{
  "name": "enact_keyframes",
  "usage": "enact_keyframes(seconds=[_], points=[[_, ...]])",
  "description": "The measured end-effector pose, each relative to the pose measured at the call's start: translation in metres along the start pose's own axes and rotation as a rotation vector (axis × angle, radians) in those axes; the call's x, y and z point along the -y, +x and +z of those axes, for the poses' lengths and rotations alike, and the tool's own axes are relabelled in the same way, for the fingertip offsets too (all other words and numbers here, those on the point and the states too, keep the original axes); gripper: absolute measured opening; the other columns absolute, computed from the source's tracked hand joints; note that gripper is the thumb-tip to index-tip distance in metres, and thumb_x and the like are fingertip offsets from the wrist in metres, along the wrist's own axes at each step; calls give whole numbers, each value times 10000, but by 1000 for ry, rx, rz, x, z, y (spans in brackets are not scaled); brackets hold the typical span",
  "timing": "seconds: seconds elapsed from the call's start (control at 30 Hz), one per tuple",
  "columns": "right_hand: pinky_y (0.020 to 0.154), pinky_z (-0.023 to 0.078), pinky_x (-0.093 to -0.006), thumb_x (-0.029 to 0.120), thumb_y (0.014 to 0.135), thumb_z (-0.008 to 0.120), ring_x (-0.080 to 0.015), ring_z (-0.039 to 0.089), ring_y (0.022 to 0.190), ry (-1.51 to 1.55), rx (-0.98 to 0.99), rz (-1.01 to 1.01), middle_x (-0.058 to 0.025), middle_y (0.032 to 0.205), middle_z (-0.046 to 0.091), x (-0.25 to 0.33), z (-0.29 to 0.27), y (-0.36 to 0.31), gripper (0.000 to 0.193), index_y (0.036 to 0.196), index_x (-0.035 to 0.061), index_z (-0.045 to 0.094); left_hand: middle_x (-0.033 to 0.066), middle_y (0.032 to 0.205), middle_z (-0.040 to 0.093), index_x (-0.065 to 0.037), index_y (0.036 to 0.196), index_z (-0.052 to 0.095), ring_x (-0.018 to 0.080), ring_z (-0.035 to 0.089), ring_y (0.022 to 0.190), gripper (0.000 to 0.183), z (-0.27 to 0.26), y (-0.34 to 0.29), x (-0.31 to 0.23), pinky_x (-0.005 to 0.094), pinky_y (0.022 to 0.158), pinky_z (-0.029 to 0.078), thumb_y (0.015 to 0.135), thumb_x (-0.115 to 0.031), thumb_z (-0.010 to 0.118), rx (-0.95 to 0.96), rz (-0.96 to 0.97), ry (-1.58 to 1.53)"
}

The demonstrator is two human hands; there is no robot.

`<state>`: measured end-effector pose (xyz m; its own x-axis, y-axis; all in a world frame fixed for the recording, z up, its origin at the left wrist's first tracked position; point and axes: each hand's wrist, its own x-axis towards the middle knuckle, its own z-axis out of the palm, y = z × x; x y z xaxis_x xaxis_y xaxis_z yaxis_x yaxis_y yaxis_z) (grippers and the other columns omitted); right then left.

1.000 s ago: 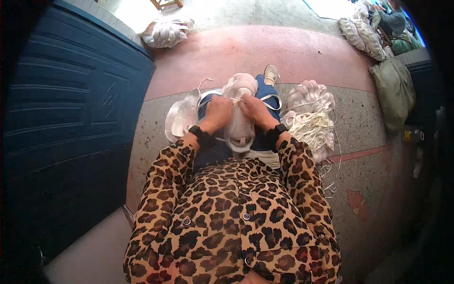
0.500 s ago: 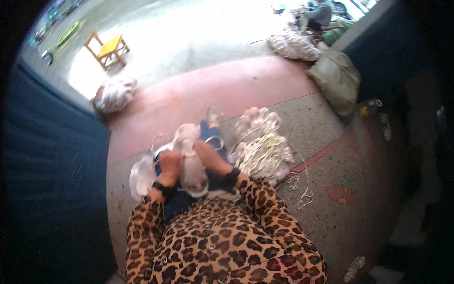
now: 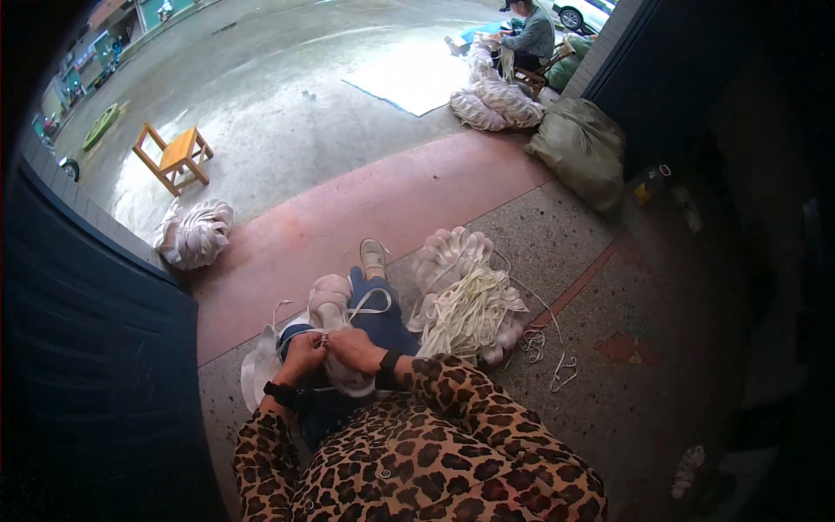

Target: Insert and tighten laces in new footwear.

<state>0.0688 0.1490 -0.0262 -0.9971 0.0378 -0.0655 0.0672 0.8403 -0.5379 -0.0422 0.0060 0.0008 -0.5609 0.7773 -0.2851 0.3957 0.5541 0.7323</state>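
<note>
Across my lap lies a bundle of pale pinkish sole-shaped pieces, with a white cord around its middle. My left hand and my right hand meet over the bundle, fingers closed and pinching the cord between them. A loop of that cord stands up beyond my right hand. Exactly how the cord runs under my fingertips is hidden. More whitish pieces show by my left thigh.
Right of my leg sits a heap of pale pieces topped with loose white cords. Farther off are another bundle, a wooden chair, an olive sack and a seated person. A dark blue door stands at left.
My hands have drawn together over the bundle, where they were apart before. The view has tilted up, showing more of the ground outside.
</note>
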Motion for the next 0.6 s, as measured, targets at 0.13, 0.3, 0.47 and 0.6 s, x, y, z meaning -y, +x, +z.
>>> enact_keyframes(seconds=[0.13, 0.3, 0.47, 0.6], points=[[745, 560, -454, 138, 918, 499, -379, 702, 880, -55, -73, -39, -209, 910, 702, -8, 2, 0, 238, 961, 1, 688, 230, 912, 696, -28, 967, 721, 365, 704, 900, 226, 3, 2, -14, 419, 787, 528, 831, -203, 673, -52, -1, -73], [738, 563, -441, 139, 907, 512, -364, 707, 878, -102, -52, -51, -213, 906, 701, -6, 10, 2, 223, 953, 9, 687, 215, 937, 714, -16, 1017, 726, 358, 708, 909, 270, 9, -1, -13, 396, 814, 537, 829, -207, 693, -146, 11, -80], [738, 564, -430, 153, 883, 558, -351, 710, 877, -35, -13, 25, -221, 898, 700, 2, -2, 2, 195, 959, 34, 693, 195, 978, 722, -8, 1023, 726, 361, 697, 917, 282, 12, -4, -8, 408, 830, 538, 814, -196, 717, -141, 45, -94], [741, 552, -426, 169, 882, 578, -355, 693, 855, 49, -21, -123, -200, 871, 677, -13, -50, -33, 162, 941, 45, 664, 148, 1121, 688, -60, 1059, 721, 360, 631, 1049, 288, 16, -17, -20, 442, 915, 500, 796, -175, 746, -293, 288, 222]])
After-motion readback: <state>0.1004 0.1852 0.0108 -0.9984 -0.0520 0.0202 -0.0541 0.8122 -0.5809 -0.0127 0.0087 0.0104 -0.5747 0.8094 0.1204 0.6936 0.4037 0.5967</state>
